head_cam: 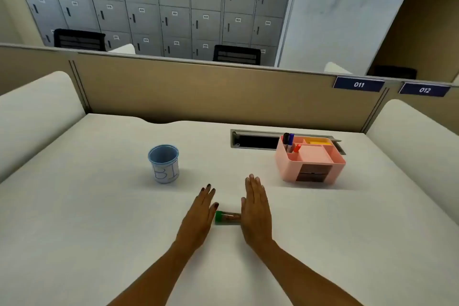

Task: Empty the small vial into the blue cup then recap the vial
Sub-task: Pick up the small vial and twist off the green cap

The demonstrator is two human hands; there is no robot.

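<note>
Left hand (198,221) and right hand (255,216) flat, fingers apart, holding nothing. Small vial (227,218) lying between, near tabletop (99,206) front edge; might roll off if bumped.

Bare forearms; left hand (198,218) wears dark nail polish.

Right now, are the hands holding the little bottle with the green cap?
No, nothing is held. The small vial lies on its side on the table between the left hand and right hand, both open and flat.
</note>
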